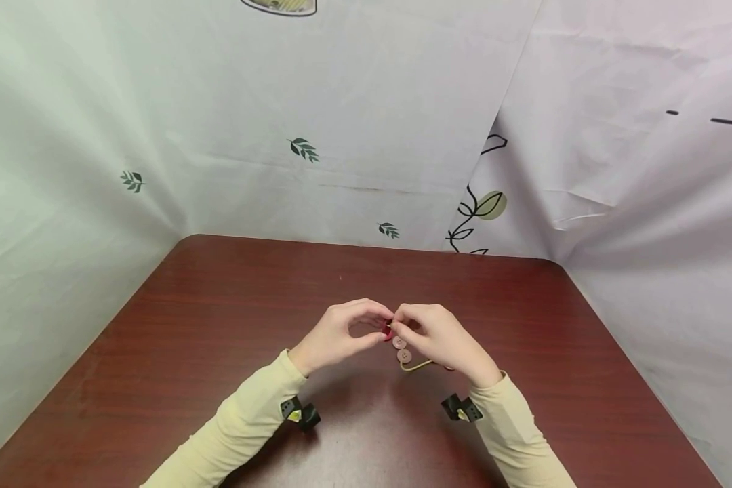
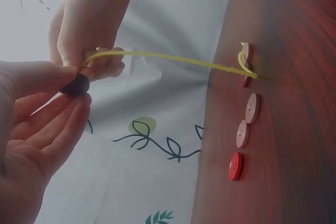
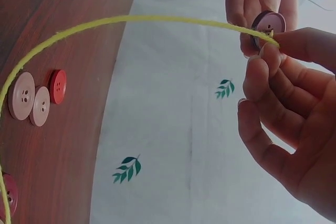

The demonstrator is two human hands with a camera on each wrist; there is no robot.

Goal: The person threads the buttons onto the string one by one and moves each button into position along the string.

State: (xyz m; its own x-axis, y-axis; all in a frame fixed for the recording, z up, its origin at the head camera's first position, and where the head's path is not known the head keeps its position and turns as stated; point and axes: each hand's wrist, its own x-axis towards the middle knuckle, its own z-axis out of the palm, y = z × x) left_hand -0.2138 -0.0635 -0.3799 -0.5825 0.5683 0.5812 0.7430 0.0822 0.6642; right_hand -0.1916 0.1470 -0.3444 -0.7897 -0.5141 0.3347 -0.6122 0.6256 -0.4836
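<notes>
Between thumb and fingers, my left hand pinches a dark maroon button, raised above the table. My right hand pinches a yellow string close to its end, against the button's face by the holes. Whether the string passes through a hole cannot be made out. From there the string arcs down to the table, where its other end meets a pink button and a partly hidden red one. Two pink buttons and a bright red button lie side by side on the table below the hands.
The dark red-brown wooden table carries the loose buttons near its middle. White cloth printed with leaves hangs behind the table and along both sides. Each sleeved forearm bears a small black wrist device.
</notes>
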